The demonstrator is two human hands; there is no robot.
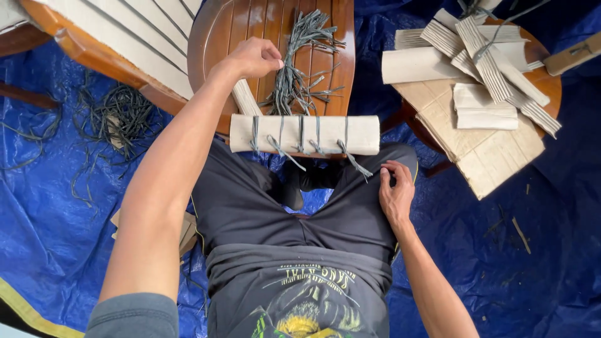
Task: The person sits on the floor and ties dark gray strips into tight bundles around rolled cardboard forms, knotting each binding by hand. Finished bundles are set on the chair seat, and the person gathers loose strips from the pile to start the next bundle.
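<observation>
Tying step: cardboard roll [305, 134] at the desk [213, 37] edge, 6 o'clock. Left hand [255, 57] pinches a strip from the bundle [294, 69]; right hand [396, 191] grips a tie end [355, 164]. Likely next: another binding.

A pale paper roll [305, 134] lies crosswise on the near edge of a round wooden stool [216, 37], bound by five grey strips whose loose ends hang toward the lap. Just behind it on the stool lies a loose bundle of grey strips [299, 59], fanned out at its far end.
</observation>
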